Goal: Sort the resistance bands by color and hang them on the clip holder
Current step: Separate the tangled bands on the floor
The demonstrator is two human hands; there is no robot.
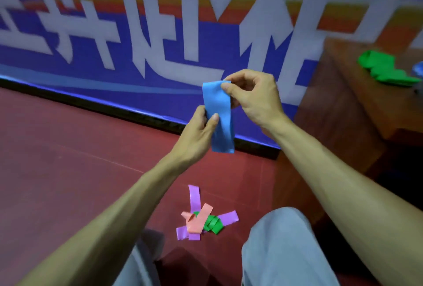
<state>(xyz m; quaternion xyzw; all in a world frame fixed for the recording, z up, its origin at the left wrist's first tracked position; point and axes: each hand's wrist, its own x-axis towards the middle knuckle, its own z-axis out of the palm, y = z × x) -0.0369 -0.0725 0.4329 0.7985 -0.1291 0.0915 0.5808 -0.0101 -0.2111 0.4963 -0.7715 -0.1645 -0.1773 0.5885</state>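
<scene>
A light blue resistance band (219, 116) hangs upright in front of me, held by both hands. My right hand (251, 95) pinches its top end. My left hand (199, 134) grips its left edge at mid-length, thumb on the front. On the red floor below lies a small heap of bands: purple bands (194, 198), a salmon band (199, 219) across them and a green band (212, 225) under it. Several green bands (384, 68) lie piled on a brown wooden surface at the right. No clip holder is visible.
A blue banner wall (137, 45) with large white characters stands close ahead, meeting the red floor (57, 160) along a dark base strip. The brown wooden bench (343, 107) is at the right. My knees in light grey trousers (281, 251) fill the bottom.
</scene>
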